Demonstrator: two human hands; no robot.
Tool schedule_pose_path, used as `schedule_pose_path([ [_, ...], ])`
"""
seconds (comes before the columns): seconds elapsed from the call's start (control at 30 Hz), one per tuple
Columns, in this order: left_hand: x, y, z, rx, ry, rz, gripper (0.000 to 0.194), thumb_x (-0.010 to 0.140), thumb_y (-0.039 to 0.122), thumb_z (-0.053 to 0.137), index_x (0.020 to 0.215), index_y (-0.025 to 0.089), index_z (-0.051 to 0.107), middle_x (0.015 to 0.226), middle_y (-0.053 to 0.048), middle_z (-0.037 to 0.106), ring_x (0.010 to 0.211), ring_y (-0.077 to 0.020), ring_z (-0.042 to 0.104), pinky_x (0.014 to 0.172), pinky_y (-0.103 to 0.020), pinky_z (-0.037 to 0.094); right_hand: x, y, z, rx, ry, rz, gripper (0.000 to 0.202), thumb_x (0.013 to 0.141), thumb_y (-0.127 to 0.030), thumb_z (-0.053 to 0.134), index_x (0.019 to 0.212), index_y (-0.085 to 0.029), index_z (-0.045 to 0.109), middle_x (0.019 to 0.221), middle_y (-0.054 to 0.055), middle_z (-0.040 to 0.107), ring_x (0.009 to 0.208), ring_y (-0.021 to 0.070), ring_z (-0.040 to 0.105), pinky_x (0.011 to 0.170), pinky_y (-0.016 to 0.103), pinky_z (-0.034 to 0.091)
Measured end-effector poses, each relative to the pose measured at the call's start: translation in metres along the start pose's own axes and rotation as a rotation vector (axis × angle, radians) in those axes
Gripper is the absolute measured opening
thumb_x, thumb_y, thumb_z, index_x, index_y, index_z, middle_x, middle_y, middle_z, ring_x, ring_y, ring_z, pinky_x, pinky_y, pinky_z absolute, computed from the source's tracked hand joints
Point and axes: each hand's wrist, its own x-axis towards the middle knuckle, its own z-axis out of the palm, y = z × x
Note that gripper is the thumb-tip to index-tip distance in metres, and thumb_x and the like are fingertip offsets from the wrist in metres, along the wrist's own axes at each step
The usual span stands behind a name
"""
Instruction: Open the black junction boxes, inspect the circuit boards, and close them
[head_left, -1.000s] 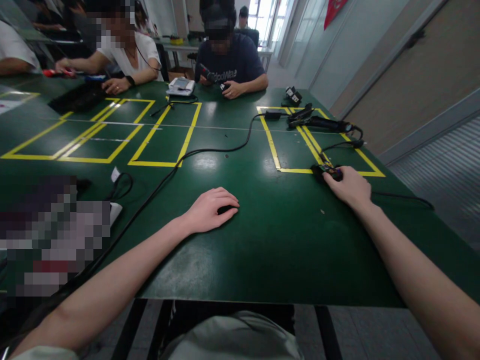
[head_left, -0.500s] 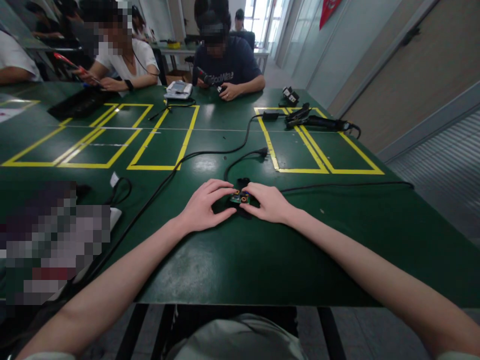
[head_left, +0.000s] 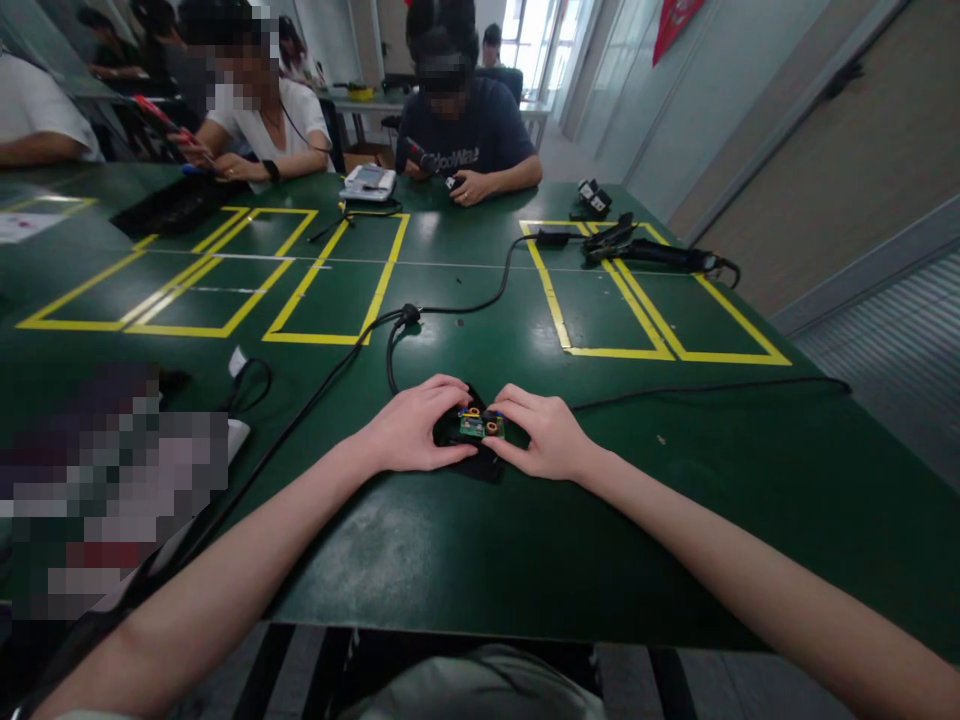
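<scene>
A small green circuit board [head_left: 472, 426] with copper-coloured coils lies between my two hands, over a flat black piece [head_left: 484, 465] on the green table. My left hand [head_left: 420, 425] curls round the left side, its fingertips at the board's upper left edge and its thumb below. From the right, my right hand [head_left: 544, 432] pinches the board's right part between thumb and fingers. A black cable with a plug [head_left: 409, 315] runs from behind my left hand; its near end is hidden.
Yellow tape rectangles [head_left: 619, 353] mark the green table [head_left: 600, 560]. A black corded tool [head_left: 652, 253] and a small black-and-white block [head_left: 595, 198] lie at the back right. Long cables cross the table. Two people sit opposite, by a white device [head_left: 367, 183]. A blurred item lies at left.
The plug has swung left across the table onto the long cable. The black piece now shows more below the board. The whole view has shifted a little.
</scene>
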Motion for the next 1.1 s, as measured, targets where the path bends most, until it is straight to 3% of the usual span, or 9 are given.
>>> schedule_pose_path([
  [0.23,0.0,0.002,0.002,0.078,0.0,0.009,0.046,0.084,0.041,0.076,0.124,0.02,0.066,0.127,-0.013,0.07,0.127,-0.0304,0.059,0.104,-0.047,0.057,-0.003,0.003,0.004,-0.027,-0.032,0.033,0.036,0.103,-0.048,0.05,0.103,-0.016,0.068,0.088,0.008,0.072,0.073,0.0187,0.067,0.063,0.028,0.042],
  [0.47,0.002,0.001,0.007,0.127,0.028,0.004,0.054,0.09,0.046,0.07,0.137,0.018,0.062,0.133,-0.015,0.068,0.131,-0.0325,0.056,0.11,-0.053,0.052,0.002,0.005,0.003,-0.095,-0.094,0.124,0.038,0.099,-0.045,0.057,0.123,-0.017,0.067,0.106,0.012,0.078,0.089,0.0244,0.075,0.07,0.03,0.051],
  [0.67,0.002,-0.005,0.012,0.171,0.058,-0.041,0.057,0.094,0.047,0.066,0.141,0.015,0.059,0.141,-0.019,0.064,0.137,-0.0348,0.051,0.112,-0.058,0.049,0.005,0.002,0.004,-0.041,-0.114,0.173,0.056,0.09,-0.052,0.065,0.135,-0.018,0.063,0.119,0.014,0.076,0.101,0.0292,0.074,0.082,0.037,0.057],
  [0.9,0.003,-0.006,0.007,0.057,0.103,0.045,0.039,0.1,0.031,0.057,0.136,0.017,0.061,0.125,-0.013,0.072,0.116,-0.0257,0.067,0.101,-0.044,0.058,0.009,0.009,0.004,-0.091,-0.122,0.21,0.043,0.092,-0.047,0.064,0.123,-0.017,0.069,0.111,0.012,0.077,0.095,0.0278,0.074,0.075,0.034,0.054],
  [1.1,0.001,-0.016,0.002,0.084,0.163,0.073,0.028,0.097,0.017,0.053,0.12,0.019,0.068,0.12,-0.01,0.073,0.114,-0.0238,0.067,0.099,-0.043,0.058,0.005,0.028,-0.004,-0.09,-0.109,0.165,0.032,0.095,-0.042,0.061,0.115,-0.019,0.069,0.106,0.009,0.076,0.093,0.0245,0.072,0.075,0.032,0.051],
])
